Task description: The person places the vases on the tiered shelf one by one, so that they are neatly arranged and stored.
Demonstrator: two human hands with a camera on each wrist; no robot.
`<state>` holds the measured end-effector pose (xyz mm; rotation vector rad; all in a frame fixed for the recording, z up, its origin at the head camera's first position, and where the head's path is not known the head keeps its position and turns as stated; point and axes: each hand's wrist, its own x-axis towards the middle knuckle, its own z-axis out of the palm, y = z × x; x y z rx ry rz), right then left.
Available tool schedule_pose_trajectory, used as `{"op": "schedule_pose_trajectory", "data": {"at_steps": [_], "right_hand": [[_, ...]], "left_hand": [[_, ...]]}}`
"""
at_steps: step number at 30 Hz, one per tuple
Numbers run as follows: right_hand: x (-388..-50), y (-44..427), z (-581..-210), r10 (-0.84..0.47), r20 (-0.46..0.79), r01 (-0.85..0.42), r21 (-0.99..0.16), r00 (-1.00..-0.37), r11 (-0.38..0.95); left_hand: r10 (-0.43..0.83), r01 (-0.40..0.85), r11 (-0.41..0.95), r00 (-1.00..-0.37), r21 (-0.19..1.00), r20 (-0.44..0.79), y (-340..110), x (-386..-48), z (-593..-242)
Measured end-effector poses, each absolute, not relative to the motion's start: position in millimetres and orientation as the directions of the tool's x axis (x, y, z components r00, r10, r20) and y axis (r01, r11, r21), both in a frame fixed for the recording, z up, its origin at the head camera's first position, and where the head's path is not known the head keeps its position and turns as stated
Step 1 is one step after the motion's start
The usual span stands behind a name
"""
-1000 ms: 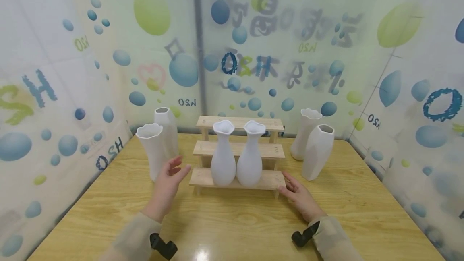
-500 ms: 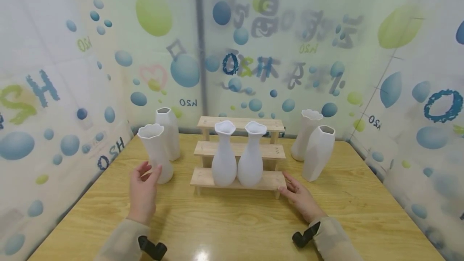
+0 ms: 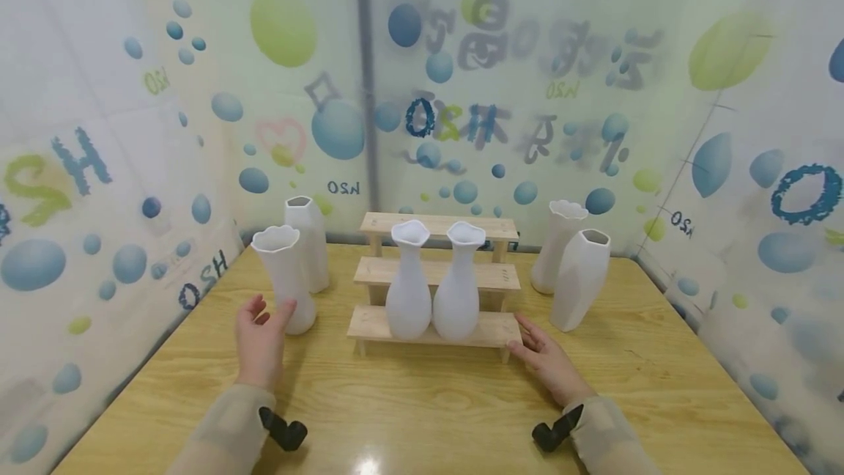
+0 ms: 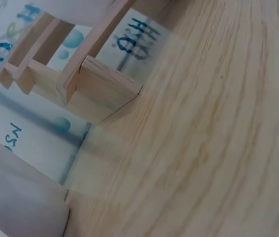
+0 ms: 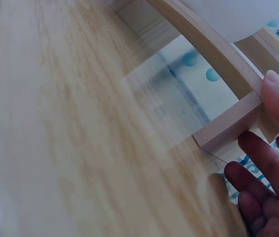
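Note:
A three-tier wooden display stand (image 3: pixel 435 275) stands mid-table. On its lowest tier two white narrow-necked vases, the left vase (image 3: pixel 409 299) and the right vase (image 3: pixel 456 299), stand upright side by side. My right hand (image 3: pixel 547 361) holds the right end of the lowest tier, thumb in front; in the right wrist view its fingertips (image 5: pixel 250 140) meet the stand's side leg (image 5: pixel 230 123). My left hand (image 3: pixel 260 343) is beside a white scalloped-rim vase (image 3: pixel 285 262), fingers loosely bent, thumb overlapping it in view. Whether it touches the vase cannot be told.
Behind the scalloped vase stands a white faceted vase (image 3: pixel 313 240). On the right are another scalloped-rim vase (image 3: pixel 554 248) and a faceted vase (image 3: pixel 580 281). Patterned curtains (image 3: pixel 501 79) enclose the wooden table (image 3: pixel 422 402) at the back and sides.
My left hand has moved left from beside the stand to the front-left scalloped vase, then nearly stopped there. My right hand stays at the stand's right end. The vases have not moved.

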<state>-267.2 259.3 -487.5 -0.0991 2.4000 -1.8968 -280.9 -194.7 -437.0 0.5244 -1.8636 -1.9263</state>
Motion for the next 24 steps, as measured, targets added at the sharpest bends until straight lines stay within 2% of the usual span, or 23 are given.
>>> {"op": "schedule_pose_trajectory", "data": {"at_steps": [10,24], "right_hand": [[-267.1,259.5,-487.7,-0.102,-0.013,-0.012,-0.971,-0.995,0.239],[-268.3,258.8,-487.2,-0.093,-0.018,-0.004,-0.973,-0.995,0.229]], "left_hand": [[-0.430,-0.032,0.031,-0.903,0.999,-0.015,-198.3,-300.4,-451.2],[-0.442,0.015,0.057,-0.896,0.998,0.038,-194.6,-310.3,-457.5]]}}
